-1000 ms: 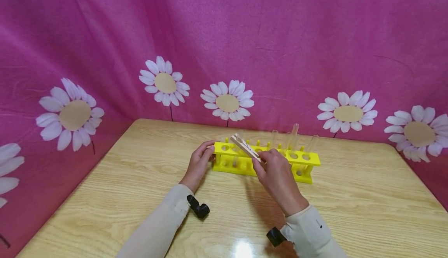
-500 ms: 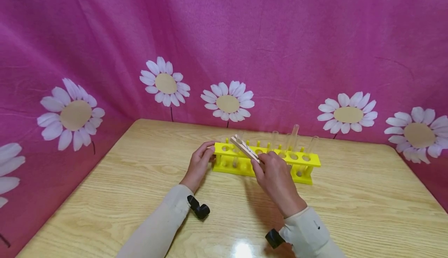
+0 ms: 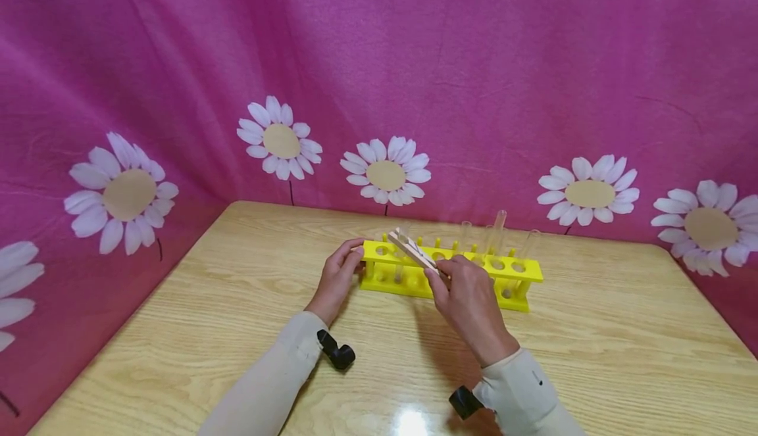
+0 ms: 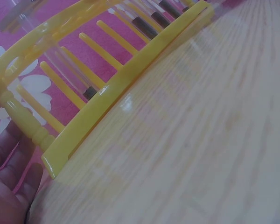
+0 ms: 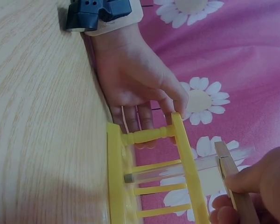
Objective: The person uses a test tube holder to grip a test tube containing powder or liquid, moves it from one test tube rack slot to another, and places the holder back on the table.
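Note:
A yellow test tube rack [image 3: 535, 269] stands on the wooden table. My left hand [image 3: 334, 281] grips its left end, fingers by the end post [image 4: 25, 116] and thumb side at the top bar. My right hand [image 3: 470, 304] pinches a wooden test tube clamp [image 3: 412, 250] between thumb and fingers. The clamp slants up to the left, its far end at the upper part of a clear test tube [image 5: 161, 174]. That tube stands in the rack near the left end, with dark matter at its bottom. Whether the clamp's jaws close around the glass cannot be told.
Several other clear tubes, one a tall tube [image 3: 499, 225], stand in the right half of the rack; some have dark contents [image 4: 144, 28]. Yellow pegs [image 4: 100, 51] line the rack's back. A pink curtain [image 3: 474, 81] with daisies encloses the table [image 3: 207, 331] behind and at the sides.
Over the last second the right wrist has shifted slightly left, and the clamp's far end has dropped a little. The left hand and the rack hold their place.

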Demonstrator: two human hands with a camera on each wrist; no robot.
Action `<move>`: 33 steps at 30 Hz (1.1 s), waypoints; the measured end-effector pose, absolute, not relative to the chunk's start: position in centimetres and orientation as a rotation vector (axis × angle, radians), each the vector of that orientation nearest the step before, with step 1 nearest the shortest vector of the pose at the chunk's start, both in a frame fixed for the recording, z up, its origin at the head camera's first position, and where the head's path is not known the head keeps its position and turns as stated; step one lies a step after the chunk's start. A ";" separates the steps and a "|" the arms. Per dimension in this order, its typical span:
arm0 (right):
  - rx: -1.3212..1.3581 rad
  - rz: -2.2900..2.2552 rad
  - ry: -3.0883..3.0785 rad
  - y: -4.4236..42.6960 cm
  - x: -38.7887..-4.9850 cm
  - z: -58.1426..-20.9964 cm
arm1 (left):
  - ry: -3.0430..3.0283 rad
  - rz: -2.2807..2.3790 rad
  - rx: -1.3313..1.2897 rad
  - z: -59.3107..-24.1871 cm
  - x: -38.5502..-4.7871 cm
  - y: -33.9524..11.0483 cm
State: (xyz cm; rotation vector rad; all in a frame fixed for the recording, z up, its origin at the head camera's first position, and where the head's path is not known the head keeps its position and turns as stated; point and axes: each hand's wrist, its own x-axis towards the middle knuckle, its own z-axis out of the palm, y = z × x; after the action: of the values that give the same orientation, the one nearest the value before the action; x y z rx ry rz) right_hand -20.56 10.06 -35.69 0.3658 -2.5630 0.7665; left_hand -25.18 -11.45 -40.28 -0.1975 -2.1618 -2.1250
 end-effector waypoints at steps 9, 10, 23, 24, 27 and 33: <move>0.381 0.771 -2.514 9.9 -20.4 -35.7 | -2.160 -2.128 -0.207 -40.2 -25.1 -11.6; 0.378 0.770 -2.512 9.9 -20.4 -35.7 | -2.159 -2.130 -0.204 -40.2 -25.1 -11.5; 0.380 0.825 -2.413 10.2 -20.3 -35.5 | -2.167 -2.129 -0.197 -40.3 -25.1 -11.3; 0.380 0.830 -2.404 10.2 -20.3 -35.5 | -2.165 -2.132 -0.199 -40.3 -25.1 -11.3; 0.390 0.834 -2.371 10.3 -20.4 -35.3 | -2.164 -2.126 -0.202 -40.3 -25.1 -11.3; 0.390 0.870 -2.325 10.4 -20.5 -35.0 | -2.170 -2.121 -0.180 -40.3 -25.2 -11.5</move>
State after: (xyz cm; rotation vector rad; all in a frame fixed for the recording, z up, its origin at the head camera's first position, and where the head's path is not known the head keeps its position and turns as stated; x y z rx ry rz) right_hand -20.51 10.43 -34.99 0.3904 -2.3245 0.8696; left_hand -25.21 -11.45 -40.33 -0.1799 -2.1698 -2.1208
